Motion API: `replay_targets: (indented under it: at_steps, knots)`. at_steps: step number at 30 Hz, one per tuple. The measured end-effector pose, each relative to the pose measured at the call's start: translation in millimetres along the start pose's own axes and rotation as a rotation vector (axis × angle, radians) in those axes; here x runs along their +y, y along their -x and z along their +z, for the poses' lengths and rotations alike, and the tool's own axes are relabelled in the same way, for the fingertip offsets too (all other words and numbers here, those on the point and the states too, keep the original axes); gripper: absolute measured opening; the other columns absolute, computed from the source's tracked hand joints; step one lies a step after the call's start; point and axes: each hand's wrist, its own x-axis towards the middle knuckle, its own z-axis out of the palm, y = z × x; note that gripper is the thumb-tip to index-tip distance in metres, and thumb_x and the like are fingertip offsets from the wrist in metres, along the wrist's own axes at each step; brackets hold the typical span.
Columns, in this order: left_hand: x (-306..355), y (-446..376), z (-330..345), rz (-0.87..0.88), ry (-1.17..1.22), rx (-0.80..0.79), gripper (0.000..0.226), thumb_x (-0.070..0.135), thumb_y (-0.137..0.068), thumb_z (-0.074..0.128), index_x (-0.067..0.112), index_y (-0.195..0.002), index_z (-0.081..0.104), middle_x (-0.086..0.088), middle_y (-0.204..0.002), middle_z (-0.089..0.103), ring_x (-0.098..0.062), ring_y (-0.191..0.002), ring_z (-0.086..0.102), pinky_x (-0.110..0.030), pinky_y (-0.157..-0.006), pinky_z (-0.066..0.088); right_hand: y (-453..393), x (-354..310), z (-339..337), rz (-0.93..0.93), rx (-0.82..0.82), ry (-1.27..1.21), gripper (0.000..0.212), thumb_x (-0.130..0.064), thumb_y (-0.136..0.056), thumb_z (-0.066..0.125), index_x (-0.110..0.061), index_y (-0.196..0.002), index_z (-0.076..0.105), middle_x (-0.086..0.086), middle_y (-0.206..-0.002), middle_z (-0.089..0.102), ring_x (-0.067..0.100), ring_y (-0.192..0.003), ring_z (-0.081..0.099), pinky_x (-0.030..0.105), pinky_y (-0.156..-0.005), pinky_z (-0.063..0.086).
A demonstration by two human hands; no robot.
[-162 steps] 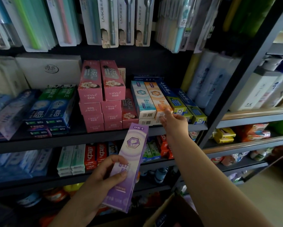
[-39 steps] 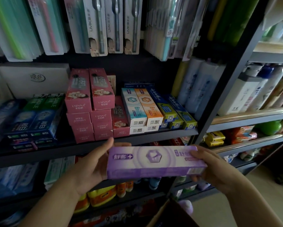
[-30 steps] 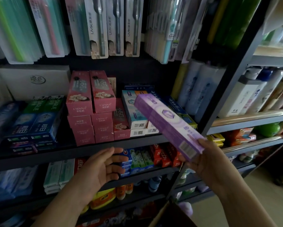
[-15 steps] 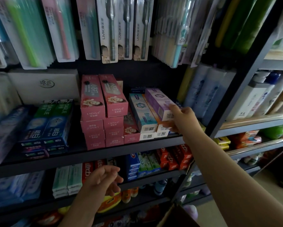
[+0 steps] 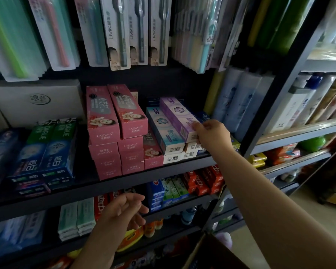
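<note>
Right hand (image 5: pixel 211 135) extended, fingers (image 5: pixel 197 127) pinching — left hand (image 5: pixel 122 212) low, relaxed.

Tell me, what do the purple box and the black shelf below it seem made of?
The purple box looks like thin printed cardboard, slightly glossy: crisp folded edges, barcode on its side. The black shelf seems matt painted metal, judging by its thin straight front edge; coated board is possible.

"LMK" toothbrush packs (image 5: pixel 137 32); "DARLIE" boxes (image 5: pixel 52 144)
</note>
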Motion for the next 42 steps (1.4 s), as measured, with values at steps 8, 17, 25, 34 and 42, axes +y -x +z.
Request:
replay_targets:
  at_steps: [8, 17, 25, 34, 42]
  knots:
    - [1, -8, -3, -0.030, -0.004, -0.025, 0.018, 0.007, -0.097, 0.049, 0.007, -0.094, 0.067, -0.008, -0.070, 0.070, -0.021, -0.060, 0.061, -0.033, -0.058, 0.045, 0, 1, -1, -0.056, -0.023, 0.122, 0.038, -0.049, -0.094, 0.046, -0.017, -0.098, 0.068, 0.001, -0.085, 0.067, 0.019, -0.079, 0.063, 0.038, -0.076, 0.055]
    - [4, -16, 4, -0.030, -0.022, -0.059, 0.018, 0.006, -0.097, 0.049, 0.006, -0.094, 0.067, -0.011, -0.074, 0.069, -0.021, -0.059, 0.060, -0.034, -0.059, 0.043, 2, 4, 1, -0.068, -0.019, 0.050, 0.038, -0.046, -0.094, 0.048, -0.015, -0.100, 0.068, -0.002, -0.081, 0.067, 0.013, -0.075, 0.061, 0.035, -0.075, 0.053]
    - [3, -20, 9, -0.051, -0.046, -0.088, 0.018, 0.006, -0.097, 0.049, 0.006, -0.094, 0.067, -0.010, -0.073, 0.070, -0.021, -0.060, 0.060, -0.034, -0.060, 0.044, 5, 7, 0, -0.059, 0.025, 0.007, 0.036, -0.037, -0.097, 0.048, -0.010, -0.086, 0.069, -0.001, -0.070, 0.065, 0.010, -0.058, 0.056, 0.023, -0.047, 0.041]
    - [3, -20, 5, -0.069, -0.059, -0.098, 0.018, 0.005, -0.097, 0.049, 0.006, -0.093, 0.066, -0.011, -0.072, 0.070, -0.020, -0.056, 0.060, -0.034, -0.058, 0.043, 17, 2, 14, -0.127, 0.018, 0.312, 0.075, -0.063, -0.081, 0.059, -0.017, -0.136, 0.036, 0.007, -0.132, 0.052, 0.029, -0.120, 0.049, 0.036, -0.088, 0.042]
    - [3, -21, -1, -0.082, -0.055, -0.088, 0.018, 0.005, -0.097, 0.050, 0.007, -0.093, 0.067, -0.011, -0.073, 0.070, -0.020, -0.057, 0.061, -0.034, -0.059, 0.044, 26, 6, 18, -0.189, 0.124, 0.344, 0.071, -0.050, -0.085, 0.063, -0.018, -0.143, 0.036, 0.004, -0.135, 0.053, 0.024, -0.124, 0.047, 0.032, -0.091, 0.041]
